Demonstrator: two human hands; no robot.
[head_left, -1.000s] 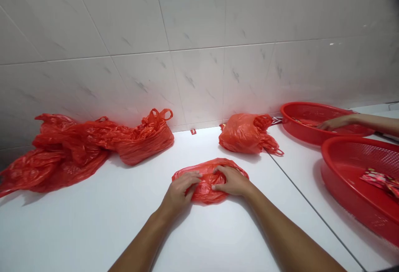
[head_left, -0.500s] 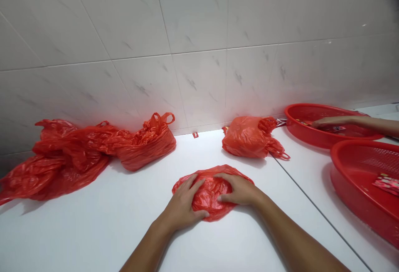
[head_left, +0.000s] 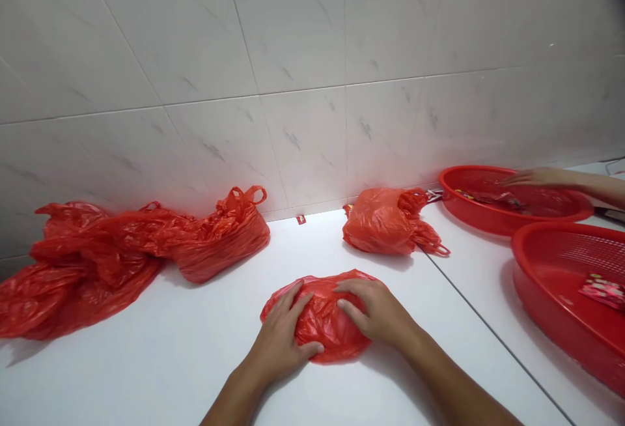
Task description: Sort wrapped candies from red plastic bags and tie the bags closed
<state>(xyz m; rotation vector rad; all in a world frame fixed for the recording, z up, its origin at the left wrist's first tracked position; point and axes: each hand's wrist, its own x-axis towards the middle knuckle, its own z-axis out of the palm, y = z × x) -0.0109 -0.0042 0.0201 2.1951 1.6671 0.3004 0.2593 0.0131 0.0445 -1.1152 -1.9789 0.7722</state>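
A crumpled red plastic bag [head_left: 325, 322] lies on the white counter [head_left: 146, 374] right in front of me. My left hand [head_left: 280, 338] cups its left side, fingers over the top and thumb against the near edge. On the bag's right side rests my right hand [head_left: 378, 312], fingers curled over the plastic and pressing it down. Both hands grip the bag between them.
A stuffed red bag [head_left: 390, 221] sits by the tiled wall behind, a heap of red bags [head_left: 122, 250] at the left. Two red baskets [head_left: 512, 208] [head_left: 571, 289] stand at the right; another person's hand [head_left: 537, 177] reaches into the far one. A small red scrap [head_left: 301, 219] lies by the wall.
My hands have drawn the bag a little nearer to me and bunched it tighter. The other person's hand has shifted inside the far basket.
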